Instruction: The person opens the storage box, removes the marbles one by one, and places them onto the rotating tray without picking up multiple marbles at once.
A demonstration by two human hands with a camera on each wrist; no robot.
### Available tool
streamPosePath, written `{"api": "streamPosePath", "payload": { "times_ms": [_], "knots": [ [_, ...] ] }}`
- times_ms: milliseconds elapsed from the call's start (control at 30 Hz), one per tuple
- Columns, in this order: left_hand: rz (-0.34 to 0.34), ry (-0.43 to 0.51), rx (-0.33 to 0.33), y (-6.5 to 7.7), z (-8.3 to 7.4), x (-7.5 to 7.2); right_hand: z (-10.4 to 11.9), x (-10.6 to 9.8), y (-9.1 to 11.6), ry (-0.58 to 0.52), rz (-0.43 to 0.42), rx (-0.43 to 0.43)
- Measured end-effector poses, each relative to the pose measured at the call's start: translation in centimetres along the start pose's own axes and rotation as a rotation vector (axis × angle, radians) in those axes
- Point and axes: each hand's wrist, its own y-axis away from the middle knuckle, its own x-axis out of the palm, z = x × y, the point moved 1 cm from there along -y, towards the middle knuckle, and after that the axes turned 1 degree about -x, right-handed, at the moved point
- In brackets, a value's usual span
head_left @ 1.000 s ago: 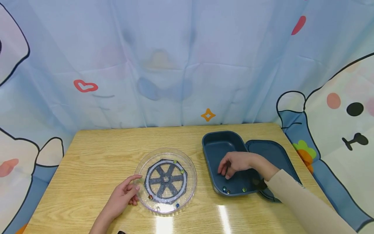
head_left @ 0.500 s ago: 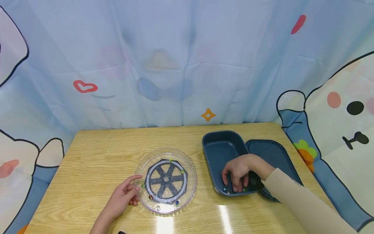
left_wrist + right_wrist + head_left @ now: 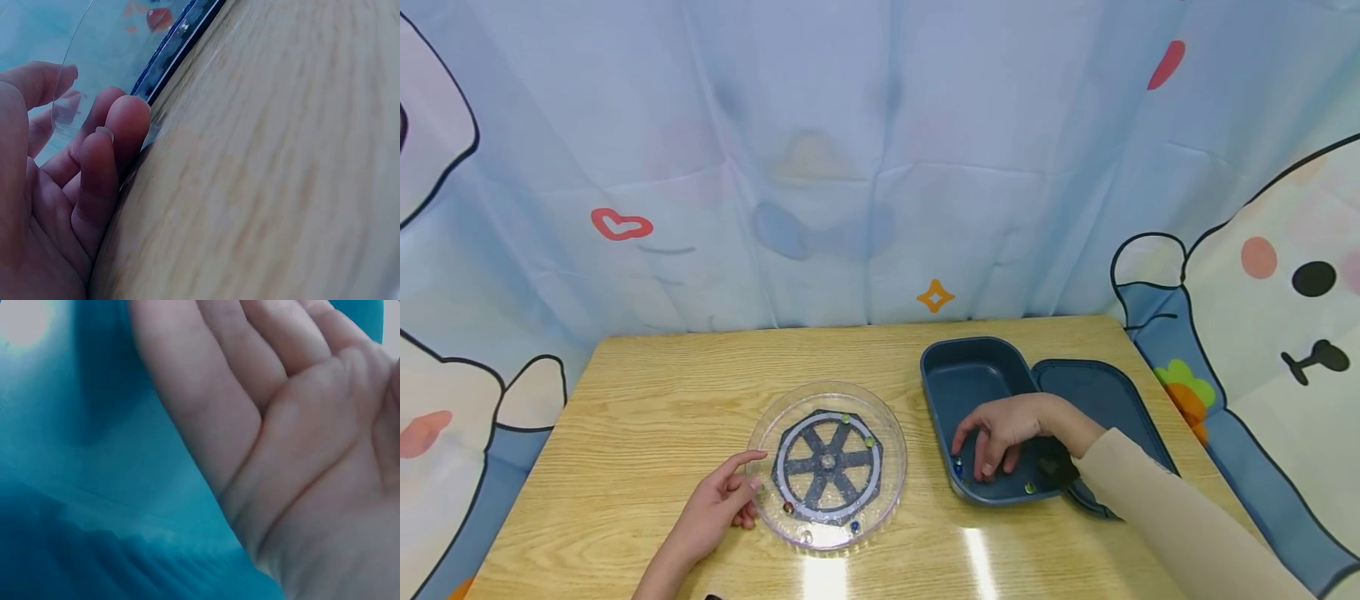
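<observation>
Clear dish point(image 3: 891, 473) in grasp of left hand point(image 3: 722, 497), right hand point(image 3: 1011, 423) loose-fingered inside blue container point(image 3: 966, 392)

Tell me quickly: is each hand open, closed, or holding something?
Left hand: holding the clear dish by its rim.
Right hand: open inside the blue box, nothing visibly held.
</observation>
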Motion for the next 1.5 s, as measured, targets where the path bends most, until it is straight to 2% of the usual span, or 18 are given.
{"api": "streamPosePath", "payload": {
  "times_ms": [233, 567, 1000, 1233, 1500],
  "knots": [
    [-0.005, 0.003, -0.003, 0.1, -0.2, 0.0, 0.1, 0.0, -0.8, 0.137, -0.135, -0.05],
    [-0.009, -0.008, -0.006, 0.0, 0.0, 0.1, 0.4, 0.6, -1.8, 0.255, -0.21, -0.134],
    [-0.009, -0.001, -0.002, 0.0, 0.0, 0.1, 0.3, 0.0, -1.3, 0.209, -0.213, -0.178],
    [-0.012, -0.011, -0.012, 0.0, -0.1, 0.1, 0.7, -0.3, -0.3, 0.212, -0.276, -0.239],
    [-0.015, -0.002, -0.023, -0.1, -0.2, 0.2, 0.7, -0.4, 0.5, 0.231, -0.391, -0.319]
  ]
}}
